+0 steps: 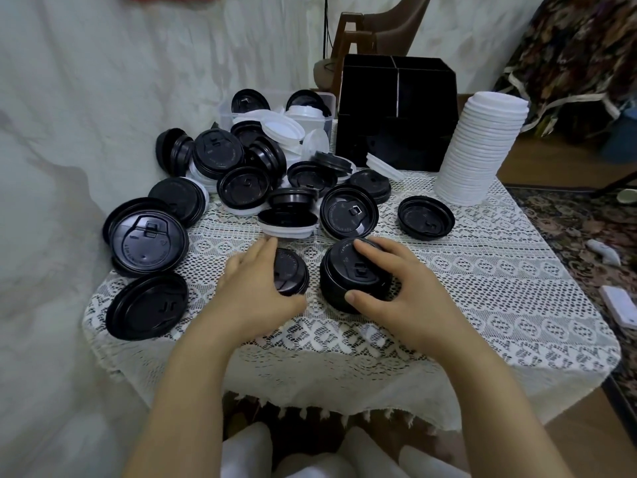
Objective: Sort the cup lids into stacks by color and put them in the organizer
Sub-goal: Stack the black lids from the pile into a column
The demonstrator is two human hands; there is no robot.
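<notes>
- Firstly, left hand [255, 281]: fingers curled round one round black plastic cup lid [292, 270], tilted toward the neighbouring stack, presumably to join it.
- Right hand [400, 288]: thumb and fingers clasp a short stack of black lids [355, 274], steadying it on the white lace tablecloth [482, 305].
- Mid-table: heap of loose black and white lids [217, 155], unsorted, several upturned.
- Far right: tall stack of white lids [482, 146], standing beside the organizer.
- Rear: black divided box organizer [396, 112], contents not visible.

A white sheet [103, 81] is draped across the left and far wall. A brown chair [396, 25] is placed far behind the lace-covered table [482, 305]. A patterned carpet [568, 229] is laid at right, bordered by wood flooring [537, 167].
</notes>
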